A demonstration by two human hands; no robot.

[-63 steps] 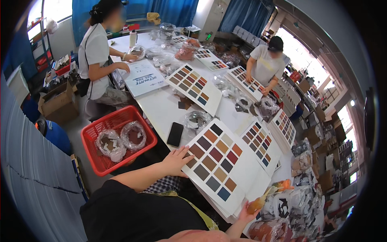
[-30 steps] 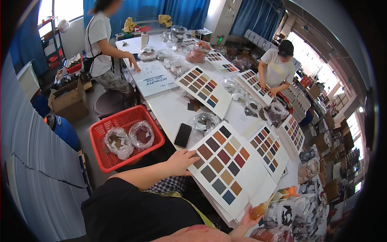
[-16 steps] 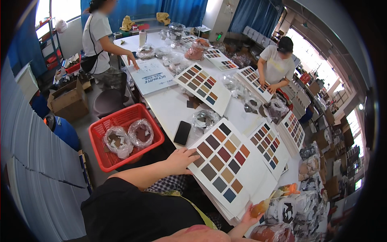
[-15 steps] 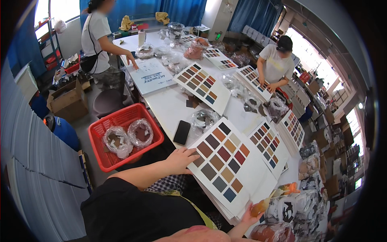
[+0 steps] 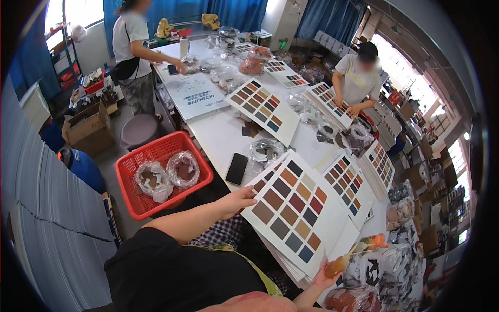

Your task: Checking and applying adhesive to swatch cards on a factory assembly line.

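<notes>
A white colour swatch board [image 5: 289,210] with rows of brown, red, grey and blue squares tilts over a stack of similar boards [image 5: 283,266] at the table's near edge. My left hand [image 5: 238,200] pinches its left edge, thumb and fingers together. Part of another board's swatches shows beneath, near those fingers. At the lower right corner, my right hand [image 5: 323,276] holds the board with its thumb by the edge; its other fingers are partly hidden. An amber-coloured object [image 5: 338,265] lies against the right fingertips; its kind is unclear.
A black phone [image 5: 237,169] and a clear bag of chips [image 5: 265,152] lie beyond the stack. More swatch boards [image 5: 344,183] spread rightward, beside plastic bags [image 5: 366,270]. A red basket [image 5: 136,204] stands left. Two people work across the table [image 5: 210,136].
The top board has shifted and lifted off the stack, uncovering swatches below. My left fingers have closed at its edge. The person at far left has straightened and drawn back the hand.
</notes>
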